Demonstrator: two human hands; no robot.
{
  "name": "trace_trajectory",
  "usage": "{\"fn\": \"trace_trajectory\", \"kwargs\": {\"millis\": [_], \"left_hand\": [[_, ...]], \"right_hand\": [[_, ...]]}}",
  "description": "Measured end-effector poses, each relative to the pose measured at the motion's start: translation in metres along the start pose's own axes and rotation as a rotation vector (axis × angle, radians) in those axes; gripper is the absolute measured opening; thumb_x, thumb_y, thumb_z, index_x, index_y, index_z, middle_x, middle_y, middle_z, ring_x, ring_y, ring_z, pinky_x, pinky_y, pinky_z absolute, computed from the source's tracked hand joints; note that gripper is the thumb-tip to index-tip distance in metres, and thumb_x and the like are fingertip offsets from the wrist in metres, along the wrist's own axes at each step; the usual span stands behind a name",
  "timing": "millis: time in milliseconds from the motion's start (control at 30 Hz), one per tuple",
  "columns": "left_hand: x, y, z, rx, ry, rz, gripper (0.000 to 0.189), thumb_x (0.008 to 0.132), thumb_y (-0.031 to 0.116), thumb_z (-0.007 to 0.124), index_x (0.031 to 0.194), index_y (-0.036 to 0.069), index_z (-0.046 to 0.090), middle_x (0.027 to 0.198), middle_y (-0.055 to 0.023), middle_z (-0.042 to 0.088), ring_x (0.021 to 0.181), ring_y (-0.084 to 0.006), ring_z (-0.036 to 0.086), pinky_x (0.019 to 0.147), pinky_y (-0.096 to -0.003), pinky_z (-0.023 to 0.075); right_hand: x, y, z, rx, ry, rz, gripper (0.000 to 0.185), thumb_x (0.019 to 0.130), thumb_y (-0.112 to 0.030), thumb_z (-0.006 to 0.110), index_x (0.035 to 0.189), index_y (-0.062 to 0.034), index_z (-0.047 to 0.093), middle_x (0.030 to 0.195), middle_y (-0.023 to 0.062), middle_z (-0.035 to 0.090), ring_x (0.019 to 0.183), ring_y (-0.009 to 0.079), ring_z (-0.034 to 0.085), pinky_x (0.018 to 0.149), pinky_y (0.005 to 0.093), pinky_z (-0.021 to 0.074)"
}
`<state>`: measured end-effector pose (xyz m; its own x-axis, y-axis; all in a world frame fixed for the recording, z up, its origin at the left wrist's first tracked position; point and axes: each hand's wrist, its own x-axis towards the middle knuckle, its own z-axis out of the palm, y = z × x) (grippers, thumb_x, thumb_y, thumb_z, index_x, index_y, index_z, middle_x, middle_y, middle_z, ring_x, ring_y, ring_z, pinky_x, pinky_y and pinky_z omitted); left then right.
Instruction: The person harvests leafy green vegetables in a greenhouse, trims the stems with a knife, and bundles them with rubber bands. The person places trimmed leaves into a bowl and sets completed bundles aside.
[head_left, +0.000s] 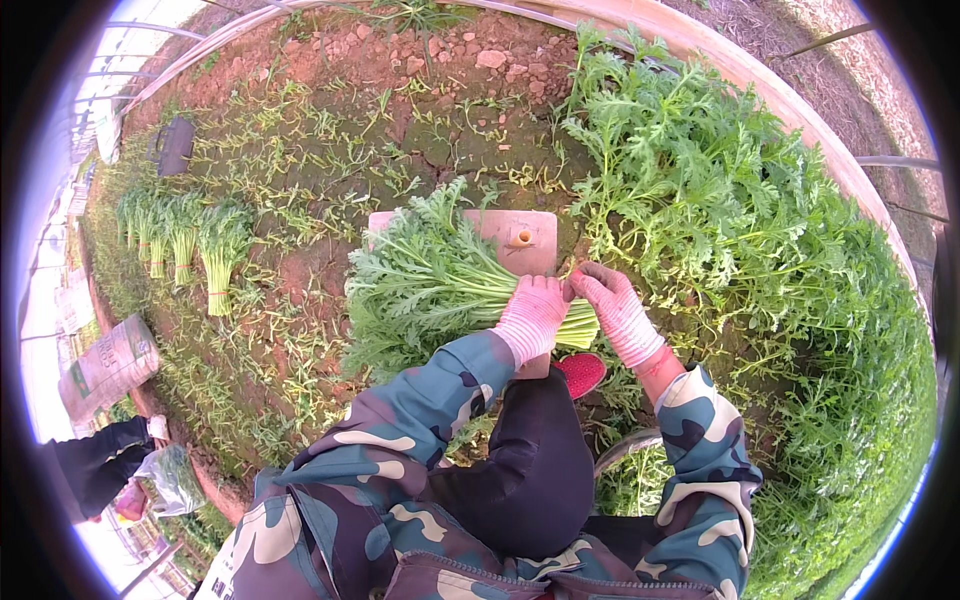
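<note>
My left hand, in a striped pinkish glove, is closed around the stems of a bunch of leafy greens. The leaves point left, and the pale cut stem ends stick out to the right of that hand. Close by, my right hand wears a matching glove and has its fingertips pinched together near the left knuckles. A small red spot shows at those fingertips; whether it is a band is too small to tell. Thin red bands circle my right wrist. Beneath the bunch lies a pinkish board bearing a short tan tube.
Several red-banded bunches lie on the soil at left, near a dark crate-like object and a printed sack. Uncut greens grow densely at right. Another person's dark sleeve and a plastic bag appear lower left.
</note>
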<state>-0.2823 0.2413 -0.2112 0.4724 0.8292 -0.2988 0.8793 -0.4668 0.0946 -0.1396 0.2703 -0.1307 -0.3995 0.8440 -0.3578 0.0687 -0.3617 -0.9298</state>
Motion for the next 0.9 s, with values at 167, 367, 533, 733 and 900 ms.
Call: {"fn": "trace_trajectory", "kwargs": {"millis": [167,367,533,733,900], "left_hand": [[-0.005,-0.006,0.005,0.015,0.082,-0.013,0.029,0.085,0.019,0.055,0.112,0.006,0.057,0.097,-0.0086,0.06,0.093,-0.0236,0.058,0.085,-0.0375,0.0434],[-0.005,0.0,0.007,0.005,0.121,0.036,0.057,0.065,0.022,0.069,0.117,0.006,0.052,0.095,-0.0112,0.058,0.09,-0.0267,0.058,0.082,-0.0388,0.0438],[-0.002,0.002,0.002,-0.015,0.078,0.004,0.067,0.061,0.023,0.075,0.121,0.004,0.051,0.098,-0.0118,0.058,0.093,-0.027,0.059,0.084,-0.0391,0.0447],[0.001,0.003,-0.001,-0.018,0.086,0.021,0.07,0.061,0.024,0.076,0.121,0.002,0.05,0.1,-0.013,0.059,0.094,-0.0273,0.059,0.083,-0.0389,0.0455],[-0.003,-0.002,-0.003,-0.029,0.048,0.024,0.07,0.063,0.025,0.075,0.124,0.004,0.049,0.1,-0.013,0.059,0.095,-0.0274,0.059,0.085,-0.039,0.0449]], "right_hand": [[-0.031,-0.019,0.02,0.133,-0.034,0.034,0.029,0.097,-0.023,0.056,0.103,0.0043,0.063,0.085,0.002,0.063,0.079,0.0093,0.054,0.077,0.0266,0.046],[-0.018,-0.049,-0.016,-1.596,-0.249,0.187,0.037,0.09,-0.034,0.052,0.083,-0.0045,0.073,0.08,0.0194,0.069,0.078,0.0351,0.069,0.077,0.0455,0.0536],[0.054,-0.01,-0.033,-1.675,-0.211,0.283,0.024,0.085,-0.026,0.064,0.094,-0.0067,0.075,0.092,0.0179,0.071,0.089,0.0344,0.069,0.077,0.0434,0.0552],[0.064,-0.008,-0.029,-1.777,-0.267,0.261,0.02,0.08,-0.02,0.069,0.095,-0.0075,0.076,0.093,0.016,0.072,0.087,0.0322,0.07,0.073,0.0443,0.0566],[0.038,-0.041,-0.035,-1.492,-0.577,0.582,0.076,0.055,-0.048,0.088,0.107,0.0036,0.067,0.094,0.0207,0.07,0.091,0.0356,0.068,0.082,0.0424,0.0544]]}}
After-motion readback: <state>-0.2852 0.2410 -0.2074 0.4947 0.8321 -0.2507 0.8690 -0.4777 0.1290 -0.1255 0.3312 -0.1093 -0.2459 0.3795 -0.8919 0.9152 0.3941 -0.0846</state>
